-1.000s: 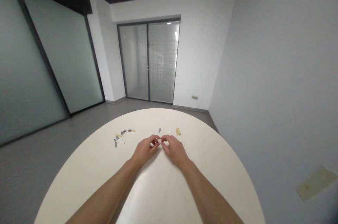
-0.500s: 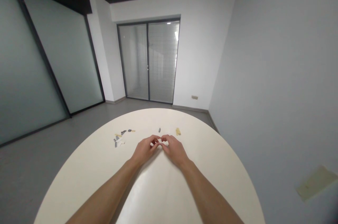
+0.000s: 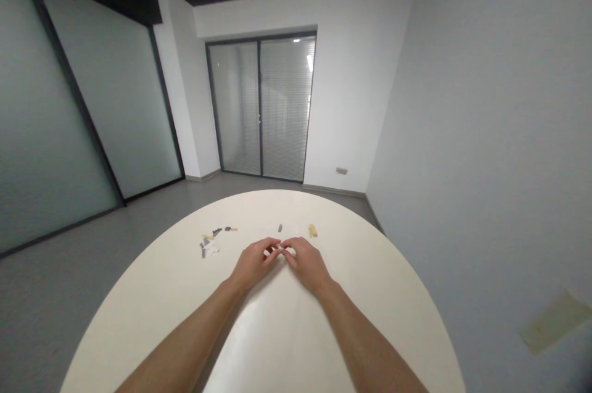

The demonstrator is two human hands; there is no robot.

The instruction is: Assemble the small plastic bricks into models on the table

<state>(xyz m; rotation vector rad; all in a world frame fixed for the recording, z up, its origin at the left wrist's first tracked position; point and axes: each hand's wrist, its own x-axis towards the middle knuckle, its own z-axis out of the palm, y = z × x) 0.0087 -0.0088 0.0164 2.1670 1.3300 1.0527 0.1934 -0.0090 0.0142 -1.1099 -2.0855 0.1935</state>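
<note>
My left hand [image 3: 254, 261] and my right hand [image 3: 305, 261] meet fingertip to fingertip just above the white table [image 3: 379, 300]. Both are closed in a pinch. Whatever lies between them is tiny and pale, mostly covered by the fingers, and I cannot make out its kind. Just beyond the fingertips lies a small grey piece [image 3: 280, 228]. A yellow piece [image 3: 313, 231] rests on the tabletop past my right hand.
Left of my hands lies a loose group of small flat pieces: white ones [image 3: 211, 249], grey ones [image 3: 202, 251], dark ones [image 3: 217, 232] and a dark-and-yellow one [image 3: 231, 229]. The round table's edge curves round on both sides, with a wall [image 3: 485, 134] to the right.
The fingertips have drawn slightly closer together, and less of the pale thing between them shows. The pieces on the table lie as before.
</note>
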